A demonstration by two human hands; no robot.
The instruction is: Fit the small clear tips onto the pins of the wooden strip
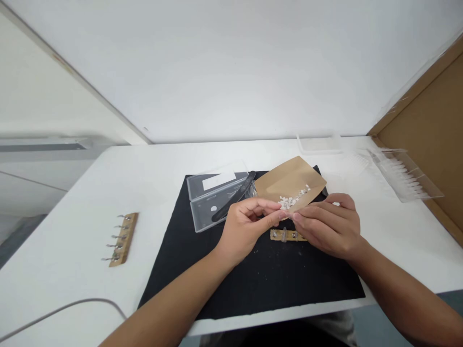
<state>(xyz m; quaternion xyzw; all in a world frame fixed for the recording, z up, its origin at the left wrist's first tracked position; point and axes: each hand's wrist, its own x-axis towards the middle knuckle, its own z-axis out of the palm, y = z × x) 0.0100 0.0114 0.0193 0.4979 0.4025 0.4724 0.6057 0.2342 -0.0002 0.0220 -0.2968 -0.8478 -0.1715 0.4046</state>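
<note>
Here, both hands meet at the middle of a black mat [260, 284] laid on the white surface [155, 178], their fingertips close together above the near edge of a brown paper sheet [280, 176]. The left hand [243, 229] comes in with thumb and index finger pinched together; the right hand [331, 226] faces it in much the same way, its thumb and fingers drawn in to a point. Each grip is therefore together at the tips, but whether either is clamped on a small piece I cannot tell, as the meeting point is too small to read.

Just beyond the fingertips, a heap of small white pieces [289, 201] lies on the brown paper sheet, trailing off toward its right side. Below the fingertips, a short wooden strip [279, 235] lies on the mat, a clear piece [284, 234] standing across it; the right hand hides the strip's right end.

Behind the left hand, a clear plastic case [202, 214] lies open, with a white label [219, 180] in its farther half and a long black file [237, 195] resting slantwise over it. Off the mat to the left, a second wooden strip [129, 236] carries a row of metal clips [117, 236]. A clear tray [407, 178] sits at the right.
</note>
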